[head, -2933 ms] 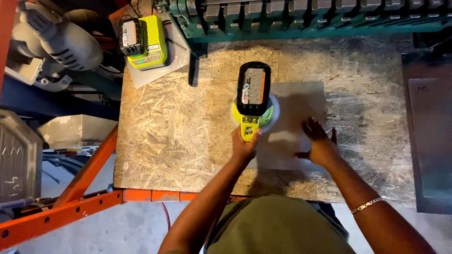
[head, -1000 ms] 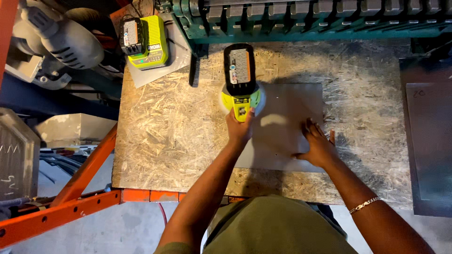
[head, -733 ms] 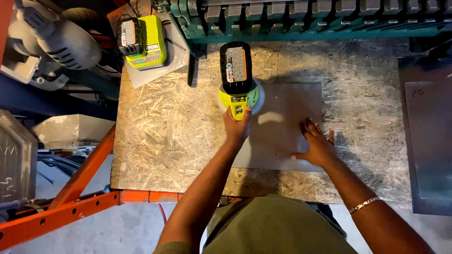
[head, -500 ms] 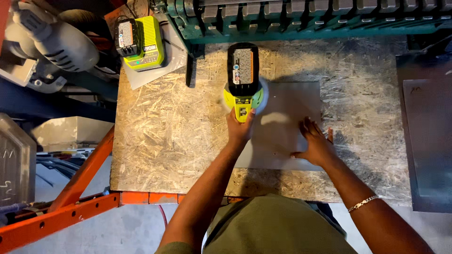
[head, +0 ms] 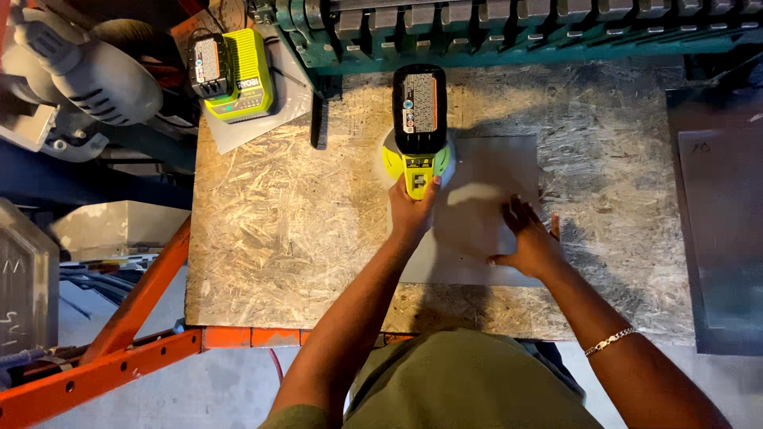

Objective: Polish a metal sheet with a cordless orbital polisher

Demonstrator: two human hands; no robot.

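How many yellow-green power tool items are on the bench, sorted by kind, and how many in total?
Sander, held by the left hand: 1
Battery charger: 1
Total: 2

A battery charger (head: 237, 75) and grey power tool (head: 87, 71) sit beside an orange frame (head: 119, 349).

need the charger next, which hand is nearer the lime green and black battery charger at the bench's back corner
Left. The left hand grips the yellow-green sander mid-bench, right of the battery charger. The right hand lies flat on the grey metal sheet, farther away.
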